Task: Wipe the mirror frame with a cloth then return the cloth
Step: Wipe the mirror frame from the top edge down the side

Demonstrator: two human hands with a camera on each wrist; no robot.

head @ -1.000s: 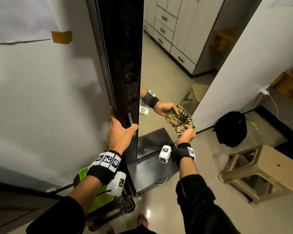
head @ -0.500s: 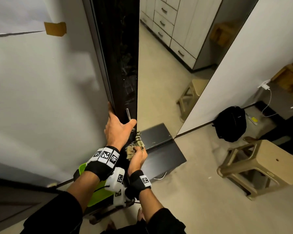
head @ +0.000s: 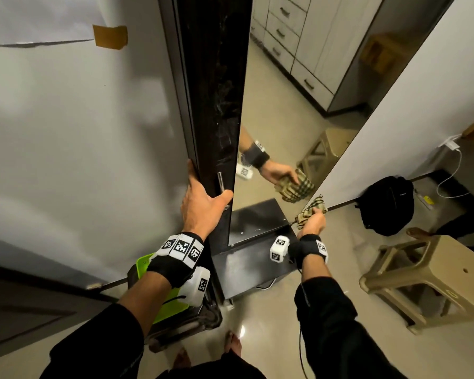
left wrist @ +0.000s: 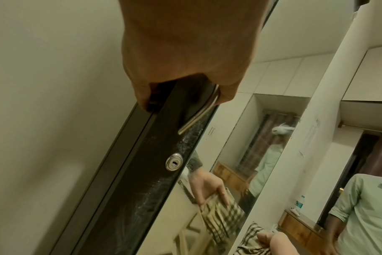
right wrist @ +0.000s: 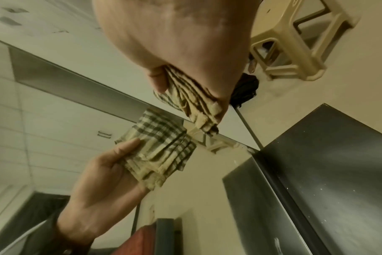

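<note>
Left hand [head: 200,202]: gripping the dark mirror frame [head: 216,86] at its outer edge, fingers curling round the far side, thumb lying across the front just beside the metal pull handle [head: 220,181]. In the left wrist view, a round keyhole lock [left wrist: 174,161] is sitting on the frame beyond the fingers, and pale smears are showing along the dark strip.

Right hand [head: 312,221]: pinching a folded checked cloth [head: 314,210], thumb on one side and fingers curling over the other. The cloth is touching the mirror's right-hand edge near its lower corner, well apart from the left hand; its reflection is showing in the glass [head: 279,127].

Dark cabinet top [head: 252,266]: lying below the right wrist.

Beige plastic stool [head: 433,274]: standing to the right of the right forearm.

Black backpack [head: 387,205]: resting on the floor beyond the stool, against the wall.

Green tray [head: 148,263]: partly hiding under the left wrist.
</note>
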